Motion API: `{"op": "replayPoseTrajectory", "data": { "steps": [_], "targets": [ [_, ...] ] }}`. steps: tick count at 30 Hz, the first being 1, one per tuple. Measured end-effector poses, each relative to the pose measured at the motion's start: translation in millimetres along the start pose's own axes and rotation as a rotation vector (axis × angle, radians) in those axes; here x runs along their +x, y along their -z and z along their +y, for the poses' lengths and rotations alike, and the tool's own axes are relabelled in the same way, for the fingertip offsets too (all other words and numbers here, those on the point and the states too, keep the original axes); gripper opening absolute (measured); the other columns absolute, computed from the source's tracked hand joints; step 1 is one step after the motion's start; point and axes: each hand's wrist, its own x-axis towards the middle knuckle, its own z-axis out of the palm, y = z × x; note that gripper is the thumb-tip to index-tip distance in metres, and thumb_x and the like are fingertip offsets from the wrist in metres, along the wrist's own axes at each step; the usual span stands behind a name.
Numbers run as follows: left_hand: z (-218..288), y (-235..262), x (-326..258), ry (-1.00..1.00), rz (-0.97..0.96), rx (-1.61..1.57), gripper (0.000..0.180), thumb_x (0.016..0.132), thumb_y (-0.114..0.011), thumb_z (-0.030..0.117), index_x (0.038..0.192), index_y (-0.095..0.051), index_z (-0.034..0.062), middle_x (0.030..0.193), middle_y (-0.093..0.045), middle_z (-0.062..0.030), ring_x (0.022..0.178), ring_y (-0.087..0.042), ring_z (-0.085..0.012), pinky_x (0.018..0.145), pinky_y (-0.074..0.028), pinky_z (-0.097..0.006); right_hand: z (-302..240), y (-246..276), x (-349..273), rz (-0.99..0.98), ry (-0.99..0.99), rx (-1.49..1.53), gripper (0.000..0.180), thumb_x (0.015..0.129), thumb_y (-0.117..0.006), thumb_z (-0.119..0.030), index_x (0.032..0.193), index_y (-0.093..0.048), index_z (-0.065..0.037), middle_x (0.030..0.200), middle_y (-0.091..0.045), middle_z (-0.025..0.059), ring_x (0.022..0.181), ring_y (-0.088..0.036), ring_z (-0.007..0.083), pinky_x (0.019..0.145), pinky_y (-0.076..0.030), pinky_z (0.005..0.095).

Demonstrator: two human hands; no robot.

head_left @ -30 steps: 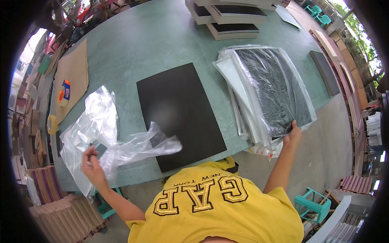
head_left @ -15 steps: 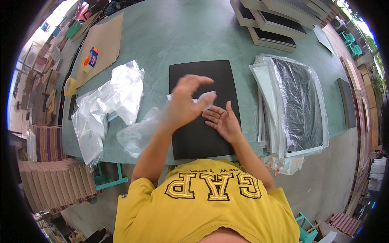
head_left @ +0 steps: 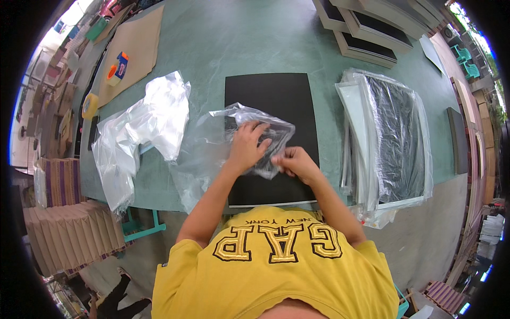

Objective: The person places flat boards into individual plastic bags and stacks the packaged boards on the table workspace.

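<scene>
The left grip [head_left: 248,146] is partly open, its fingers spread and bent on a crumpled clear plastic bag [head_left: 276,127]; whether any fingertips are inside the bag, I cannot tell. The right grip [head_left: 298,164] is closed, with thumb and fingers pinching the bag's near right edge, just beside the left. The 2 grips are close together but apart.

The bag lies under and around both, bunched over the middle of a flat black panel [head_left: 271,87], with its loose end trailing left onto the green surface [head_left: 207,42]. The panel lies directly below the grips, its far part and near strip uncovered, its near edge by the person's yellow shirt [head_left: 276,271].

To the right, clear plastic sleeves [head_left: 396,143] lie stacked; the top 1 has a dark sheet showing through it. To the left sits a heap of shiny clear film [head_left: 154,117]; its contents are unclear.
</scene>
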Motion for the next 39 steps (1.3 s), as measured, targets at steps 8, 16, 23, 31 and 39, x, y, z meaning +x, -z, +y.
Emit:
{"op": "replayPoseTrajectory", "data": {
  "steps": [8, 16, 23, 31, 39],
  "targets": [
    [-10, -11, -7, 0.055, -0.051, 0.25, 0.044, 0.078, -0.049, 0.041, 0.107, -0.052, 0.0081, 0.117, -0.043, -0.016, 0.112, -0.035, -0.0325, 0.096, -0.021, -0.043, -16, 11, -13, 0.415, 0.164, -0.552, 0.031, 0.065, -0.07, -0.026, 0.075, -0.061, 0.002, 0.059, -0.057, 0.0054, 0.055, -0.055, 0.0129, 0.053, -0.042, 0.0267],
    [-23, 1, -8, 0.14, -0.08, -0.06, 0.027, 0.075, -0.058, 0.031, 0.083, -0.061, 0.0048, 0.082, -0.058, -0.0116, 0.078, -0.056, -0.0227, 0.073, -0.042, -0.036, -28, 18, -16, 0.133, 0.124, -0.144, 0.014, 0.077, -0.059, -0.013, 0.072, -0.059, 0.001, 0.059, -0.056, 0.0036, 0.051, -0.05, 0.0085, 0.049, -0.04, 0.0225],
    [50, 46, 4, 0.527, -0.385, -0.964, 0.018, 0.078, -0.06, 0.018, 0.071, -0.054, 0.0026, 0.062, -0.052, -0.0004, 0.05, -0.046, -0.0055, 0.044, -0.037, -0.02, -43, -6, -11, -0.135, 0.156, 0.545, 0.013, 0.079, -0.058, -0.015, 0.072, -0.053, -0.006, 0.065, -0.053, -0.0003, 0.056, -0.048, 0.0072, 0.054, -0.039, 0.0217],
    [38, 76, -10, 0.592, -0.334, -0.901, 0.016, 0.077, -0.061, 0.017, 0.075, -0.054, 0.0029, 0.061, -0.051, 0.0003, 0.052, -0.045, -0.0054, 0.046, -0.036, -0.018, -44, 0, -10, -0.011, 0.136, 0.407, 0.013, 0.077, -0.062, -0.012, 0.079, -0.055, -0.002, 0.071, -0.057, 0.0029, 0.061, -0.054, 0.01, 0.055, -0.045, 0.0215],
    [41, 67, -11, 0.508, -0.245, -1.044, 0.01, 0.077, -0.058, 0.012, 0.072, -0.056, 0.0041, 0.06, -0.049, 0.002, 0.053, -0.044, -0.0048, 0.048, -0.036, -0.019, -57, -12, -20, -0.258, 0.184, 0.665, 0.019, 0.083, -0.054, -0.021, 0.072, -0.05, -0.006, 0.061, -0.05, 0.0012, 0.051, -0.047, 0.0087, 0.048, -0.039, 0.0193]
  ]
}}
